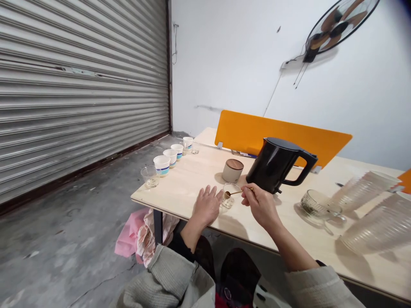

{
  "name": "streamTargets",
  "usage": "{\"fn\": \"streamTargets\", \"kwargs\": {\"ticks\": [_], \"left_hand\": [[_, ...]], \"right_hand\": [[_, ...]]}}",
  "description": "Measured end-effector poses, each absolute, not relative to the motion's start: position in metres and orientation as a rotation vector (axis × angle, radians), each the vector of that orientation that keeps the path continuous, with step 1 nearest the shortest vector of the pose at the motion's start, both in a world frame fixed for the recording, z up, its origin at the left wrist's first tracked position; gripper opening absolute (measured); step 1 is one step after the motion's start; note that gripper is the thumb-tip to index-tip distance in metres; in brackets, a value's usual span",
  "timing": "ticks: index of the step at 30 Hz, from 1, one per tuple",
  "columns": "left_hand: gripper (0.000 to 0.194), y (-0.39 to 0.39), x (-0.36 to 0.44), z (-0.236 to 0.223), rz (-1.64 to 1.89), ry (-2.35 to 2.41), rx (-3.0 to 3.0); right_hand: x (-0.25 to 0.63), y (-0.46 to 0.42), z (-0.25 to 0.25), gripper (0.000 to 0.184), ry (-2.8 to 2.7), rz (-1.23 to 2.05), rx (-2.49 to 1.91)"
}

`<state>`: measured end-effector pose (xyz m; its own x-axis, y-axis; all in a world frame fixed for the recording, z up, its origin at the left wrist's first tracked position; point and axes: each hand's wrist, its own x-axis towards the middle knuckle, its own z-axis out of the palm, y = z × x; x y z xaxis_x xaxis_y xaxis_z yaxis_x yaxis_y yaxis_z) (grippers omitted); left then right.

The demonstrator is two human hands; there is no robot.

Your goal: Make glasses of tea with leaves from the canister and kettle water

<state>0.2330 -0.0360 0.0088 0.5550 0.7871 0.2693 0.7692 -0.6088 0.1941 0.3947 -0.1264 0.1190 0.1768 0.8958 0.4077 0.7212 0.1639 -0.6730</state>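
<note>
My right hand point(259, 206) pinches a thin gold spoon point(236, 193) by its handle. The spoon's small bowl point(227, 195) sits at the rim of a small clear glass point(228, 196), which has a little pale residue at the bottom. My left hand point(208, 205) lies flat on the pale wooden table point(180, 182), its thumb close beside that glass. Behind them stand a black electric kettle point(272, 166) and a squat ceramic canister with a wooden lid point(233, 170).
Along the table's left end stand several white paper cups point(161, 165) and a clear glass point(150, 176). A glass bowl point(314, 204) and ribbed glass jugs point(375, 226) occupy the right side. An orange divider point(282, 139) backs the table. A pink bag point(130, 233) lies below the table edge.
</note>
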Motion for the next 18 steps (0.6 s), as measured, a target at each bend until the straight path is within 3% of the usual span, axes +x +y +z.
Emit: {"fn": "streamTargets", "kwargs": {"ticks": [5, 18], "left_hand": [[0.052, -0.0361, 0.2333, 0.0091, 0.516, 1.37, 2.726], [0.051, -0.036, 0.2343, 0.0078, 0.525, 1.377, 2.723]], "right_hand": [[0.3955, -0.1293, 0.1194, 0.029, -1.616, 0.144, -1.665], [0.4012, -0.13, 0.1153, 0.031, -1.414, 0.261, -1.553]]}}
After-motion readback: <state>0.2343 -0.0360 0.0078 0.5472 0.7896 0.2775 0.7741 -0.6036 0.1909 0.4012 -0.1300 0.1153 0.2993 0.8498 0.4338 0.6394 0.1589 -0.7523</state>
